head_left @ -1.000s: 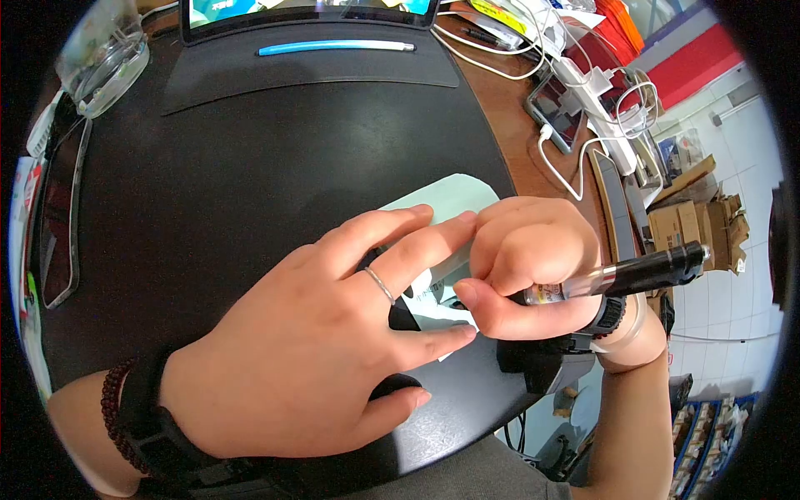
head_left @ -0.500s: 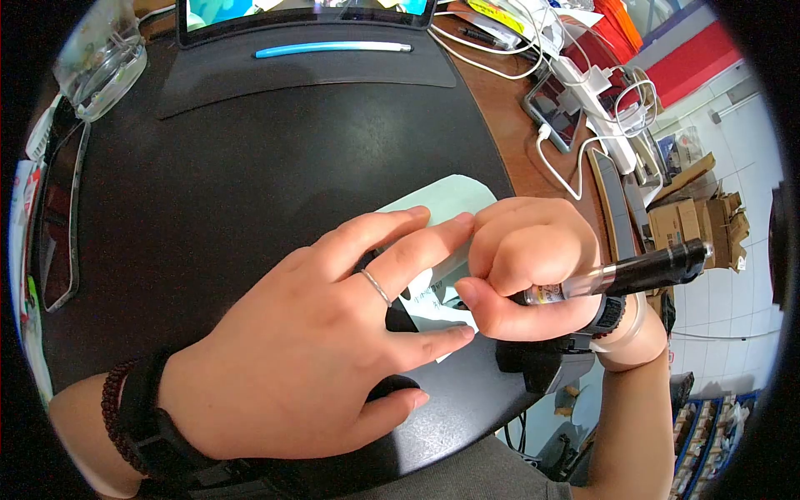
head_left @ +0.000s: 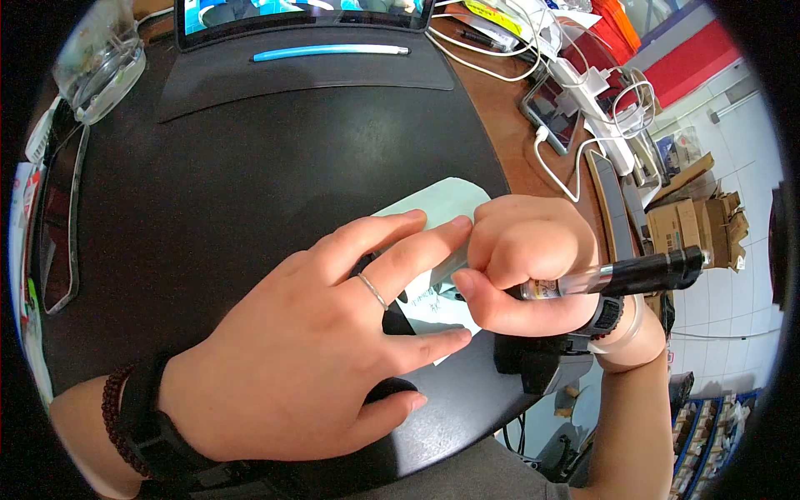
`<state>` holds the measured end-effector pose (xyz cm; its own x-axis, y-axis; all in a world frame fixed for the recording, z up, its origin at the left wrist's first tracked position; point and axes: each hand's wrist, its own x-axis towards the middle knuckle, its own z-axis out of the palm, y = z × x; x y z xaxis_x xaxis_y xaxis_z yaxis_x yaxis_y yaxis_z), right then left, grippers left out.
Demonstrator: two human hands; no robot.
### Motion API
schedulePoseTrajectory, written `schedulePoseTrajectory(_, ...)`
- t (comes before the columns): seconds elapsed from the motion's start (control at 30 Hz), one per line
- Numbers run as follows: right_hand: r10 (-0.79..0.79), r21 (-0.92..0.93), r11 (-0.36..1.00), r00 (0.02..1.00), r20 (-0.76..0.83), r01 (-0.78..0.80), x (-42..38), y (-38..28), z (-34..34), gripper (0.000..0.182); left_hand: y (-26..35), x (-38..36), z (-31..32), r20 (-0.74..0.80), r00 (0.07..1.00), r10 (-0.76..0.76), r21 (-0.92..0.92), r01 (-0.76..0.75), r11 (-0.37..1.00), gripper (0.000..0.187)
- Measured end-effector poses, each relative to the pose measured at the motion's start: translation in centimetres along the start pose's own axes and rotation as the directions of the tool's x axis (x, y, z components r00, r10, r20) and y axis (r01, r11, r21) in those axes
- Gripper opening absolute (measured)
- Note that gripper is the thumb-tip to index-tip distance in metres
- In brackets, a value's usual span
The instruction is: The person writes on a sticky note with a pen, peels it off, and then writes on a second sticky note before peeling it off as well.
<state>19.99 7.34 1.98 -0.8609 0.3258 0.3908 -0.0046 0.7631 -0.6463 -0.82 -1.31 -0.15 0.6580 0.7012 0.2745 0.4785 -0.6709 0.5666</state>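
A pale green sheet of paper (head_left: pixel 454 197) with some dark handwriting lies on the black desk mat. My left hand (head_left: pixel 321 333), with a ring on one finger, rests over the paper with its fingers spread. My right hand (head_left: pixel 533 258) is closed around a clear pen with a black end (head_left: pixel 654 272), which points to the right. The pen's tip is hidden behind my fingers. Both hands nearly touch at the fingertips above the paper.
At the top stands a tablet (head_left: pixel 304 17) with a blue stylus (head_left: pixel 329 52) before it. A clear jar (head_left: pixel 104 71) is at upper left. White cables, a power strip (head_left: pixel 612 142) and a phone (head_left: pixel 552 108) lie at right. Cardboard boxes (head_left: pixel 677 227) stand beyond.
The pen and right hand have shifted very slightly, and a little more handwriting shows on the paper. The tablet's picture has changed. My left hand stays nearly still.
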Motion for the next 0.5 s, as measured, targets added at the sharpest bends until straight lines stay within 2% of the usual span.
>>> schedulePoseTrajectory(0.07, -0.007, 0.020, 1.000, 0.999, 0.045, 0.006, 0.11, -0.01, -0.13, 0.031, 0.05, -0.03, 0.05, -0.006, 1.000, -0.003, 0.000, 0.003, 1.000, 0.036)
schedulePoseTrajectory(0.17, -0.023, -0.008, 1.000, 1.000, 0.012, 0.023, 0.02, 0.17, -0.06, 0.031, 0.04, -0.04, 0.05, -0.006, 1.000, -0.005, 0.001, 0.005, 1.000, 0.036)
schedulePoseTrajectory(0.37, -0.011, 0.033, 0.999, 0.998, 0.068, 0.009, 0.17, -0.02, -0.30, 0.030, 0.04, -0.01, -0.01, -0.002, 1.000, -0.003, 0.012, 0.003, 1.000, 0.037)
schedulePoseTrajectory(0.5, -0.017, 0.034, 0.999, 0.999, 0.041, 0.015, -0.02, 0.15, 0.01, 0.030, 0.05, 0.01, -0.03, 0.008, 1.000, -0.009, 0.013, 0.009, 1.000, 0.037)
